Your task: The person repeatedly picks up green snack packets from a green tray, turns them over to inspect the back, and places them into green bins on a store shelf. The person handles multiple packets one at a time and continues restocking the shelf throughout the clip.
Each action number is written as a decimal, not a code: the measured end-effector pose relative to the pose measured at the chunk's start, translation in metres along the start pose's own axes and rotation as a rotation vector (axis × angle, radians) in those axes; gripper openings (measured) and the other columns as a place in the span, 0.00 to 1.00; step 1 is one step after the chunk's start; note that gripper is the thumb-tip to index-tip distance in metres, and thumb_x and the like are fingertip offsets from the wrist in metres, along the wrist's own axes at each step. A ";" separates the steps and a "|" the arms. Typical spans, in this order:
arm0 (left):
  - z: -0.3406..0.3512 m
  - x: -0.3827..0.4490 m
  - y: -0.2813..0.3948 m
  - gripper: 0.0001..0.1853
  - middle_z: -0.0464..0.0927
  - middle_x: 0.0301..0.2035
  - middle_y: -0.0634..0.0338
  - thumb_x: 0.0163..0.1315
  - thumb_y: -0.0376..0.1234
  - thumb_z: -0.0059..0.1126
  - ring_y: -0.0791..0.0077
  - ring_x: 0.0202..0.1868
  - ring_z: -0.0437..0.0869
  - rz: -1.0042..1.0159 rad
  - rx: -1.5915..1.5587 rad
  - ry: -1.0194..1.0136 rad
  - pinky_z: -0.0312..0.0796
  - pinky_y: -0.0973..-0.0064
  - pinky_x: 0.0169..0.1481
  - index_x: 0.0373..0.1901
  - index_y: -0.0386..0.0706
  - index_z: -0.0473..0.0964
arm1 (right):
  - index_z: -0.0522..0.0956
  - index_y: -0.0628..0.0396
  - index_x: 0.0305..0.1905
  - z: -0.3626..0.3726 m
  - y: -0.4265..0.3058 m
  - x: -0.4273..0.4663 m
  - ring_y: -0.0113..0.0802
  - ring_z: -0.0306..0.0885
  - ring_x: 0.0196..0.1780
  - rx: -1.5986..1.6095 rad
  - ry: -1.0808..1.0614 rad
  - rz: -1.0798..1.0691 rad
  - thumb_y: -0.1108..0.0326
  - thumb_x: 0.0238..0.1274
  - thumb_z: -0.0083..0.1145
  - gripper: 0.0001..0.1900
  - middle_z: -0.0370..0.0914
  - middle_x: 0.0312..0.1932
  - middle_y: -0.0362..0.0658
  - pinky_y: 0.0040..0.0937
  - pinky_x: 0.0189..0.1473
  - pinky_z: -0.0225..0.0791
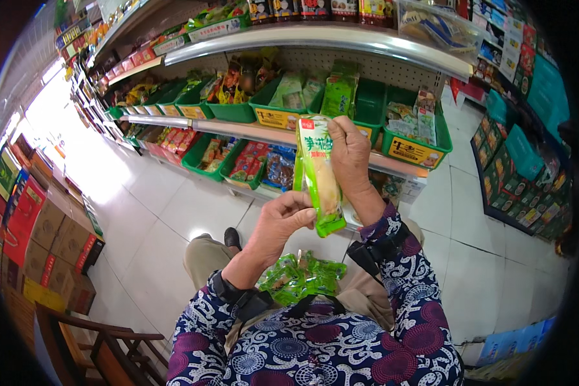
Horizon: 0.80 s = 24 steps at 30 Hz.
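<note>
Upright before me is a narrow green-and-clear plastic food packet (325, 183) with pale contents and printed writing. My right hand (350, 149) grips its upper right side, thumb near the top corner. Lower down, my left hand (282, 217) pinches the left edge between thumb and fingers. Another green edge shows behind this packet, perhaps a second one. Several similar green packets (301, 277) lie in a heap below my hands, between my legs. Beyond the right hand, green packets (338, 96) stand in a bin on the shelf.
A shelf (280, 132) crosses in front, bearing green plastic bins (415, 130) of packaged snacks. The metal edge of a higher shelf (318, 41) juts above. Stacked cartons (53, 231) and a wooden chair (106, 342) are at left; a dark display of boxes (516, 178) stands right.
</note>
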State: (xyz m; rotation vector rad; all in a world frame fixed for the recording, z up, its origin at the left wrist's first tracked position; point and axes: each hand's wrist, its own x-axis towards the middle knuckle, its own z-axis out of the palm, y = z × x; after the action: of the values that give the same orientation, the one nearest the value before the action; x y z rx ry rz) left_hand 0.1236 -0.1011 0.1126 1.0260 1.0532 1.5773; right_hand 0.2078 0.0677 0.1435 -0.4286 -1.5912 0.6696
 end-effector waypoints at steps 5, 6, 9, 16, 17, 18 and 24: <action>0.015 0.003 0.004 0.10 0.78 0.32 0.62 0.60 0.28 0.62 0.79 0.35 0.78 0.028 0.005 0.045 0.72 0.80 0.40 0.41 0.35 0.75 | 0.74 0.59 0.34 -0.003 -0.003 0.000 0.31 0.58 0.22 -0.086 0.018 -0.087 0.68 0.67 0.55 0.07 0.63 0.19 0.47 0.29 0.25 0.59; 0.015 0.003 0.005 0.09 0.78 0.32 0.62 0.60 0.27 0.61 0.80 0.34 0.78 0.032 0.041 0.061 0.72 0.80 0.40 0.40 0.35 0.75 | 0.74 0.58 0.34 -0.003 -0.003 0.001 0.33 0.58 0.22 -0.103 0.025 -0.098 0.68 0.67 0.55 0.07 0.63 0.19 0.49 0.30 0.25 0.59; 0.013 0.006 0.002 0.06 0.76 0.30 0.65 0.57 0.24 0.59 0.82 0.31 0.77 0.016 0.077 0.103 0.72 0.82 0.37 0.36 0.35 0.74 | 0.73 0.58 0.33 -0.003 0.001 0.001 0.36 0.57 0.21 -0.195 0.016 -0.155 0.68 0.67 0.56 0.07 0.64 0.18 0.49 0.31 0.24 0.59; -0.005 0.028 -0.027 0.05 0.73 0.24 0.64 0.57 0.21 0.54 0.83 0.26 0.72 0.578 0.791 0.453 0.68 0.80 0.31 0.34 0.37 0.72 | 0.72 0.59 0.33 0.000 -0.003 0.006 0.31 0.57 0.20 -0.184 0.059 -0.167 0.68 0.68 0.55 0.08 0.63 0.17 0.48 0.30 0.23 0.57; -0.011 0.031 -0.034 0.05 0.73 0.25 0.63 0.58 0.21 0.54 0.83 0.26 0.72 0.618 0.808 0.477 0.68 0.80 0.32 0.35 0.37 0.72 | 0.72 0.60 0.32 0.004 -0.006 0.004 0.32 0.57 0.20 -0.191 0.067 -0.196 0.68 0.68 0.54 0.09 0.63 0.17 0.48 0.31 0.23 0.57; -0.013 0.034 -0.036 0.05 0.73 0.25 0.63 0.58 0.21 0.54 0.83 0.26 0.72 0.664 0.821 0.493 0.68 0.80 0.32 0.35 0.36 0.72 | 0.71 0.60 0.32 0.005 -0.009 0.006 0.32 0.57 0.20 -0.205 0.081 -0.230 0.69 0.68 0.54 0.09 0.64 0.17 0.48 0.31 0.23 0.57; -0.033 0.035 -0.060 0.05 0.74 0.30 0.60 0.61 0.23 0.55 0.75 0.29 0.76 0.689 0.656 0.661 0.70 0.79 0.34 0.38 0.37 0.74 | 0.70 0.59 0.31 0.011 -0.004 0.005 0.25 0.55 0.25 -0.001 0.044 0.002 0.68 0.68 0.54 0.10 0.58 0.19 0.49 0.30 0.25 0.58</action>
State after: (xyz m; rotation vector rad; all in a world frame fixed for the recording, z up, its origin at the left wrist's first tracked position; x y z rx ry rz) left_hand 0.1002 -0.0618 0.0515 1.4434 1.8904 2.2852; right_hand 0.1964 0.0660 0.1491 -0.4429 -1.5497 0.6574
